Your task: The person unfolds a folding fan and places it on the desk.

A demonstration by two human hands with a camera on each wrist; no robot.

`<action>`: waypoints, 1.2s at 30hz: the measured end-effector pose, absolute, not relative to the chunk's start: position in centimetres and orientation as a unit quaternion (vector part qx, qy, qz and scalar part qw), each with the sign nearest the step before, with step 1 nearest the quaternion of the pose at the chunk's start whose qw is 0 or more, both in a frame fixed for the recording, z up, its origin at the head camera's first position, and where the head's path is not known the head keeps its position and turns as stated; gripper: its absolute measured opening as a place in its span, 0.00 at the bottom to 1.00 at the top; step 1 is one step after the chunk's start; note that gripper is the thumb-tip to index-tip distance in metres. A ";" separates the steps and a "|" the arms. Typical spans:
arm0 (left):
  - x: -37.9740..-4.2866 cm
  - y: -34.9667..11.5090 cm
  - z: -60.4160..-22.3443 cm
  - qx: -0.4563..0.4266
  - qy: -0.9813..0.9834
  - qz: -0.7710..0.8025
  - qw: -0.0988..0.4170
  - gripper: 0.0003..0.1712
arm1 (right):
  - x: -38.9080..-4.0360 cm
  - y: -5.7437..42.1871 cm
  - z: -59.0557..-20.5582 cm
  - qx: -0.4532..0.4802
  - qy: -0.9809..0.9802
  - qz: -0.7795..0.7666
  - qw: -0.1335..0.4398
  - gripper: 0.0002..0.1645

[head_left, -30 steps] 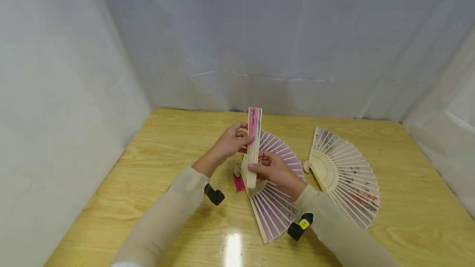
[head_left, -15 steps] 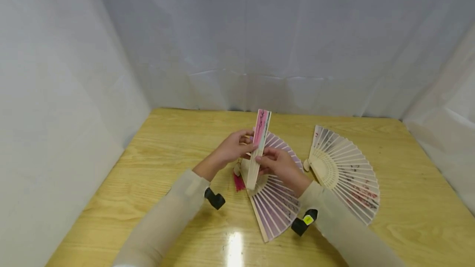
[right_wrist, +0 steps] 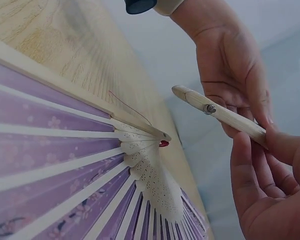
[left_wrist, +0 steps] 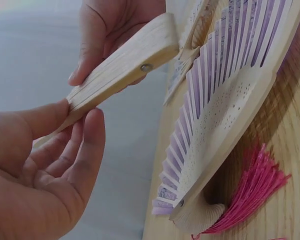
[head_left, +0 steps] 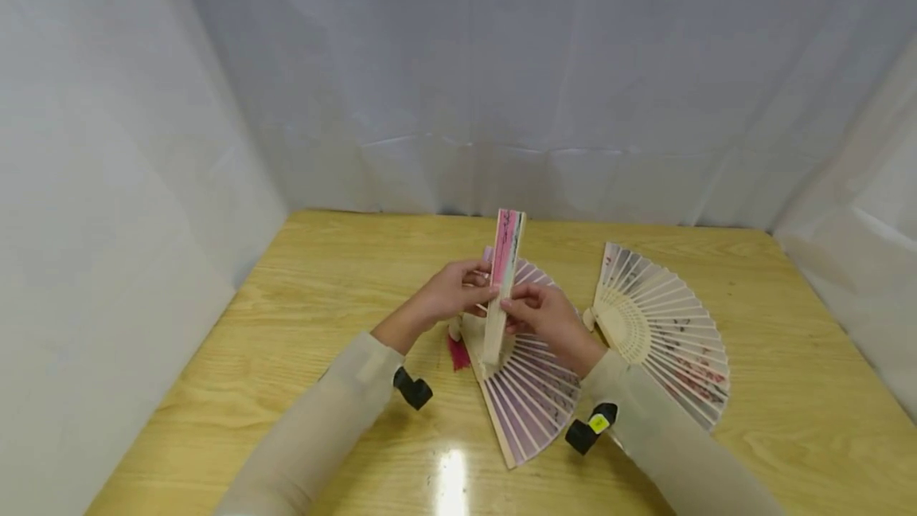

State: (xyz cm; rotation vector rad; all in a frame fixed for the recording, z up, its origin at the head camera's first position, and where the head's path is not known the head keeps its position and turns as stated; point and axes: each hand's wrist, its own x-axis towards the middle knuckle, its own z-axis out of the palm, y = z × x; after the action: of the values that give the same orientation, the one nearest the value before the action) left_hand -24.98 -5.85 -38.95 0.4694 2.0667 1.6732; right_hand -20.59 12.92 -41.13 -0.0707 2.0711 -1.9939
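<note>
A folded hand fan point(head_left: 504, 261) with a pink panel and pale wooden ribs is held up between both hands, slightly tilted. My left hand point(head_left: 454, 291) pinches it from the left, thumb on the near face. From the right, my right hand point(head_left: 548, 317) pinches it at about mid-length. Its metal rivet end points down toward me, seen in the left wrist view on the wooden ribs point(left_wrist: 125, 60). Below it a spread purple fan point(head_left: 533, 412) lies on the table, partly hidden by the hands and the folded fan. A pink tassel point(left_wrist: 250, 190) hangs at its pivot.
A second spread fan point(head_left: 662, 333), whitish with red blossom print, lies to the right on the wooden table point(head_left: 344, 277). Pale sheeting point(head_left: 466, 78) rises behind the table and along both sides. A black wrist camera point(head_left: 411, 388) sits on the left sleeve.
The folded fan has shifted a little to the right and tilted its top rightward. Both hands moved with it, the left lower along the fan and the right slightly higher.
</note>
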 end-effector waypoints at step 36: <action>-25.5 -6.6 -39.8 0.089 0.700 0.697 0.128 0.18 | -21.9 12.5 -40.6 0.118 0.621 -0.773 0.048 0.08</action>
State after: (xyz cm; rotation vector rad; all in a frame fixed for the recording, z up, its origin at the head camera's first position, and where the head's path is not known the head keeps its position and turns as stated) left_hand -25.53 -6.64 -39.82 0.2584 2.0354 2.0277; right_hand -21.93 12.54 -40.57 0.3586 1.8954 -2.3579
